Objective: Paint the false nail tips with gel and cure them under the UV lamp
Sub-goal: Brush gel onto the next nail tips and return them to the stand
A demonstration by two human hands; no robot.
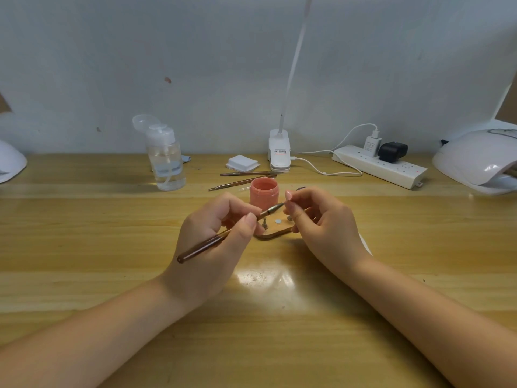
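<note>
My left hand [215, 236] grips a brown gel brush [223, 235], its tip pointing right toward a pale pink false nail tip [288, 195]. My right hand [321, 225] pinches that nail tip between thumb and fingers, just above a small wooden nail stand [275, 232] with metal pegs. An open pink gel jar [264, 191] stands right behind the hands. A white UV lamp [481, 161] sits at the far right of the table.
A clear pump bottle [166, 161] stands at the back left. Two spare brushes [246, 177], white pads [242, 163], a clip desk lamp [279, 151] and a power strip [380, 166] lie along the back. Another white device [9, 163] is at the left edge.
</note>
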